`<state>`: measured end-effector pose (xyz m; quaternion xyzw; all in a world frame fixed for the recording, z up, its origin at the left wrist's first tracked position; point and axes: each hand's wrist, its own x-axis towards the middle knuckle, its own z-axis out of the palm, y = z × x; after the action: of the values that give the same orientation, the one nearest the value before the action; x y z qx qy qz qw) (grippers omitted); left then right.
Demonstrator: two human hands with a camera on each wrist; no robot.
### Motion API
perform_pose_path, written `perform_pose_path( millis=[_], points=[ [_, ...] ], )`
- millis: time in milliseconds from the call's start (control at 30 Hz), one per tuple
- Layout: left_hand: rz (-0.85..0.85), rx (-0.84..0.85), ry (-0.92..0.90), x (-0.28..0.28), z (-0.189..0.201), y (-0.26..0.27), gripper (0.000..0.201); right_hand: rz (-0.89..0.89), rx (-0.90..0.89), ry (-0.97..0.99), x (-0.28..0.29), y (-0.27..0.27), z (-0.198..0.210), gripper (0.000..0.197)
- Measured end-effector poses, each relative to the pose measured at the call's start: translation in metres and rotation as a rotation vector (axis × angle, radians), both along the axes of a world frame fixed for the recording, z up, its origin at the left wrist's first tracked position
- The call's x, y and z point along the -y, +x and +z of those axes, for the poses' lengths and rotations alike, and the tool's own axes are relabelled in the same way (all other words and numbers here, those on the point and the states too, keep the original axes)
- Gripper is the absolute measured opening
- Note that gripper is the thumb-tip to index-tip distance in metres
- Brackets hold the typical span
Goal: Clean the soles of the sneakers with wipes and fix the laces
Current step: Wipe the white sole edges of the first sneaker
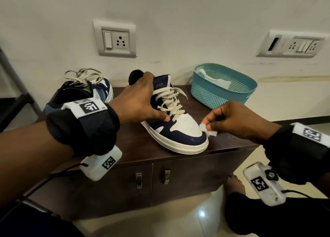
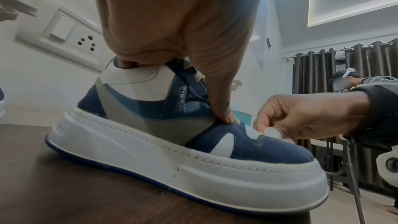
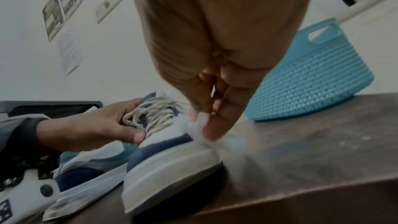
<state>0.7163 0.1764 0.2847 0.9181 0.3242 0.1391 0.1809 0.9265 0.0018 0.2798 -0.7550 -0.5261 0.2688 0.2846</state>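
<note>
Furthest left, the second sneaker [image 1: 84, 92] sits on the dark cabinet top [image 1: 135, 144] with its laces [image 1: 84, 76] loose in a heap; I judge I parked it there so it stays out of the way until its turn, and it looks to lie with its long axis running from near left to far right, though my forearm hides much of it.

My left hand [image 1: 141, 101] is clamped over the sneaker I am working on [image 1: 178, 128]: fingers curled over the collar at the back, thumb pressed into the side just below the lacing. I hold it that way to keep it from skidding while the other hand rubs. It stands upright on its sole [image 1: 185, 147], heel toward the wall, toe pointing at me and a touch to my right, the toe close to the front edge of the cabinet top.

My right hand [image 1: 235, 120] pinches a small crumpled white wipe [image 1: 209, 129] between thumb and fingertips, right at the toe cap, ready for the sole edge.

Far right, the teal basket [image 1: 250, 87] stands near the wall with white sheets [image 1: 216, 79] inside, within easy reach for a fresh one
</note>
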Motion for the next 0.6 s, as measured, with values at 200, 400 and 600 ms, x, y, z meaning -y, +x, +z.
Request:
perform_pose_path(
  millis=[200, 400, 600],
  points=[
    [0.009, 0.009, -0.013, 0.001, 0.001, 0.002, 0.093, -0.135, -0.064, 0.259, -0.029, -0.01, -0.019, 0.016],
    [0.034, 0.019, 0.004, 0.002, -0.001, 0.0, 0.095, -0.056, 0.006, 0.164, -0.018, -0.004, -0.014, 0.019],
    [0.044, 0.017, 0.02, 0.003, -0.001, 0.002, 0.094, -0.053, 0.225, 0.077, 0.007, -0.013, -0.01, 0.019]
  ],
)
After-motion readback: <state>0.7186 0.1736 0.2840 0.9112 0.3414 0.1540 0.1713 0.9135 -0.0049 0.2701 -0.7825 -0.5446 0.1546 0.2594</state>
